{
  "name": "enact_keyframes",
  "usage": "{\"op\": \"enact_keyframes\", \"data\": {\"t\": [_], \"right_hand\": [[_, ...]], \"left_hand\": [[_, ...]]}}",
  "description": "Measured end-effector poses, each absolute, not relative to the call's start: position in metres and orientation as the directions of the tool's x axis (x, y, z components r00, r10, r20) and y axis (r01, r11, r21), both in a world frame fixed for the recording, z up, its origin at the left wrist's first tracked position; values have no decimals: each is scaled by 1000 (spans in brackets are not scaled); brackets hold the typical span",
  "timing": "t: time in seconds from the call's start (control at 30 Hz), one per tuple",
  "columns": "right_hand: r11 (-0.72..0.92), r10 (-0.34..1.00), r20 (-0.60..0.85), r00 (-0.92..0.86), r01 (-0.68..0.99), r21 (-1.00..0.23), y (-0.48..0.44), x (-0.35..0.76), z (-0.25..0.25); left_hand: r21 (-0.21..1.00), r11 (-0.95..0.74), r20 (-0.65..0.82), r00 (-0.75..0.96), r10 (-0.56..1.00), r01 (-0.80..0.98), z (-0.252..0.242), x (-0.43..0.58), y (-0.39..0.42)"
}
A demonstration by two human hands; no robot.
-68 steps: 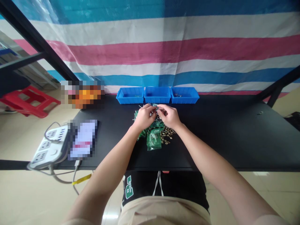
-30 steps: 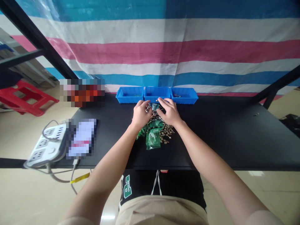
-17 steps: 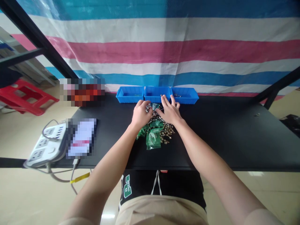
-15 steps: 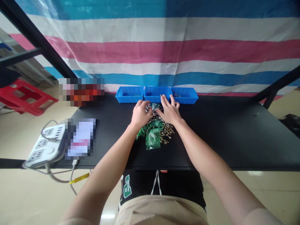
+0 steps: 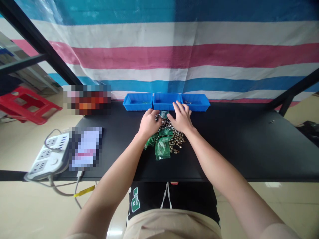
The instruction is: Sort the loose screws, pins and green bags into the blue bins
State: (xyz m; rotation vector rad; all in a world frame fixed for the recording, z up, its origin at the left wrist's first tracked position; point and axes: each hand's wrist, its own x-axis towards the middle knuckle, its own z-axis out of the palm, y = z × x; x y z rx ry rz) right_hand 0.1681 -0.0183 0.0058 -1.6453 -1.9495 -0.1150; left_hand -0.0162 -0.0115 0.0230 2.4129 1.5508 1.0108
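Observation:
A heap of metal screws (image 5: 177, 141) lies on the black table, with small green plastic packets (image 5: 162, 148) among and in front of it. My left hand (image 5: 149, 123) cups the heap's left side. Its thumb stands apart from the curved fingers, and silver screws show in the gap; part of the fingertips is hidden. On the right side, my right hand (image 5: 183, 119) is open, fingers spread and pointing toward the blue bins. Its thumb reaches over the heap's upper part. Between the hands lies another small greenish packet (image 5: 163, 114).
Behind the heap stand three blue bins in a row: left (image 5: 137, 105), middle (image 5: 164, 105) and right (image 5: 199, 104). A white power strip (image 5: 50, 154) with cables sits at the left edge, beside a blurred phone-like object (image 5: 86, 147). Tiny bits (image 5: 271, 121) lie far right.
My right hand has drawn back slightly from the bins, its fingers shifting a little to the right. My left hand stays almost where it was at the heap.

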Motion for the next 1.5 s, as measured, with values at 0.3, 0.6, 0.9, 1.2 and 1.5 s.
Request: {"op": "enact_keyframes", "data": {"t": [0.3,0.6,0.9,1.2,1.5], "right_hand": [[309,931,284,-228,908,-284,-33,167,17],[330,941,201,-274,877,-350,-31,166,11],[418,899,351,-262,750,-512,-24,169,0],[497,827,545,-140,634,-592,-26,166,4],[548,800,592,-98,521,-654,-32,162,10]], "left_hand": [[188,-359,276,301,913,914,29,-15,-15],[133,-381,177,356,918,915,32,-14,-18],[155,-386,186,357,915,909,32,-15,-17],[389,-531,354,410,841,753,29,-14,-17],[455,-620,410,467,783,640,27,-14,-15]]}}
